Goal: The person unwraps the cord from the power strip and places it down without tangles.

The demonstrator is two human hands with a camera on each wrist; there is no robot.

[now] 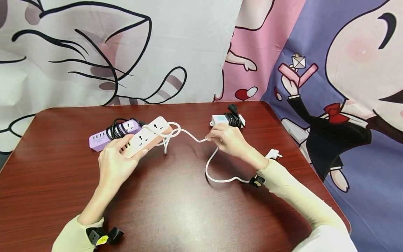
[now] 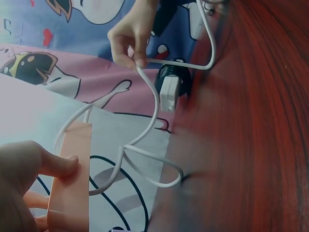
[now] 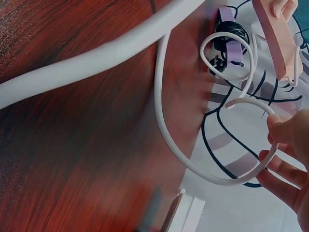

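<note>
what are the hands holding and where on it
The left hand grips the white and peach power strip around its near end. The right hand pinches that strip's white cord partway along, between fingertips.

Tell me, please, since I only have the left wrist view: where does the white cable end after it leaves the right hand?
Observer: In the head view the white cable loops over the table toward the right sleeve, and a white plug lies just beyond that wrist.
Operator: Thank you. What does the top of the strip in the left hand look like?
Observer: The pink and white power strip has a white face with sockets; the left hand grips its near end.
Operator: Is anything else behind it?
Observer: A purple power strip wrapped in black cord lies just behind it. The right hand pinches the cable in front of a white power strip with a black cord bundle.
</note>
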